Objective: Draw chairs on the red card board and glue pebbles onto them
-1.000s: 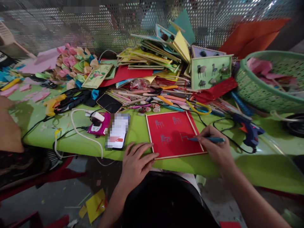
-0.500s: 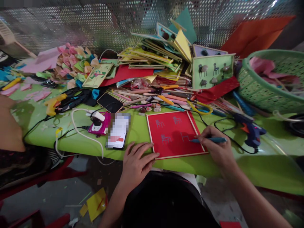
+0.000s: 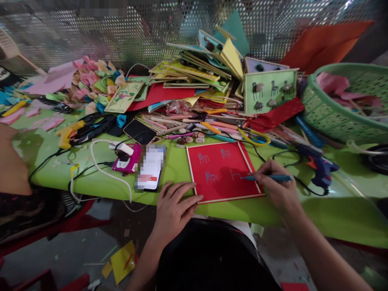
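Note:
A red card (image 3: 224, 188) edged with pale sticks lies on the green table in front of me. Three dark chair drawings are on it, plus a partly outlined chair (image 3: 235, 174) at lower right. My right hand (image 3: 277, 186) grips a teal pen (image 3: 273, 178), its tip touching or just over that outline. My left hand (image 3: 177, 204) rests with fingers spread, fingertips at the card's lower left corner. Left of the card lies a lit phone (image 3: 150, 167), its screen partly blurred.
A blue glue gun (image 3: 318, 165) lies at right with its cord, below a green basket (image 3: 348, 105). Behind the card are pebbles (image 3: 194, 138), pens and sticks. Framed cards (image 3: 194, 68) are piled at the back. A magenta power block (image 3: 127, 159) with cables is at left.
The teal pen and my right hand have shifted very slightly; the pen lies a little flatter. My left hand and the red card stay in place.

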`<state>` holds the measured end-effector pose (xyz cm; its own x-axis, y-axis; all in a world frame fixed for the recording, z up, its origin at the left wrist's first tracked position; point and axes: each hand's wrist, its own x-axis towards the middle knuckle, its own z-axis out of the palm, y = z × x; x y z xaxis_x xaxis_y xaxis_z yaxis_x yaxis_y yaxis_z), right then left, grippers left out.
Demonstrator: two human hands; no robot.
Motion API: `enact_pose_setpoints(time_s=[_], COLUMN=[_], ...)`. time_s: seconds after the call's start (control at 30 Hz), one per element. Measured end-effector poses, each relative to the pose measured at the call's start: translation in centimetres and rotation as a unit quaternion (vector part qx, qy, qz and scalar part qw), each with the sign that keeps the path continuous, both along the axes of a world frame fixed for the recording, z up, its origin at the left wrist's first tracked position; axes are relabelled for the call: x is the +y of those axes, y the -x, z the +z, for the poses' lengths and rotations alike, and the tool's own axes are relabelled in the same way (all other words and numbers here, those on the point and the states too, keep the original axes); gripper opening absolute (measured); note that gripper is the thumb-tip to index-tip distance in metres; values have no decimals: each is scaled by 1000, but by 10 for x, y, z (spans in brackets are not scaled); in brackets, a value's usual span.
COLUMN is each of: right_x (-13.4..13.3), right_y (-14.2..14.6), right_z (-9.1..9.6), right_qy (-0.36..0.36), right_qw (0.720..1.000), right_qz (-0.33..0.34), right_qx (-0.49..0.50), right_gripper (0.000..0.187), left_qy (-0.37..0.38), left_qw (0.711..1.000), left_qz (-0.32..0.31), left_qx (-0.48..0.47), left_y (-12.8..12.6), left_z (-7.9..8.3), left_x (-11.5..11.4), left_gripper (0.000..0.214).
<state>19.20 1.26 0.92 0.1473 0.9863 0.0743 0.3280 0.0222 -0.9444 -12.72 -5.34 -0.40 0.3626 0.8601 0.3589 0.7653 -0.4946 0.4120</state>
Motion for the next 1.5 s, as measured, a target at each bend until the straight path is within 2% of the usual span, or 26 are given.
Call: enact_pose_setpoints(time_s=[0.13,0.27,0.6,0.83,1.2,1.5], right_x=[0,1,4,7,9,7], right_y=[0,3,9,10,12,6], right_z=[-4,-2,6,1,1,-2], right_qy=[18,29,22,5,-3,-3], right_qw=[996,994,999,999,997,991], right_qz=[-13,-5,45,19,30,51], right_qx=[84,109,-15,-35,-77,-120], right_gripper=[17,21,12,15,19,15], left_qy=[-1,0,-9,-8,-6,-5], left_qw=[1000,1000,1000,1000,1000,1000], left_qz=[1,0,0,-3,-1,1], left_qx=[1,-2,-7,-12,-9,4], left_y=[0,1,-2,0,-1,-1], left_z=[-1,-1,1,1,1,1], left_x=[0,0,0,1,1,0], left_gripper=[31,32,32,30,30,30])
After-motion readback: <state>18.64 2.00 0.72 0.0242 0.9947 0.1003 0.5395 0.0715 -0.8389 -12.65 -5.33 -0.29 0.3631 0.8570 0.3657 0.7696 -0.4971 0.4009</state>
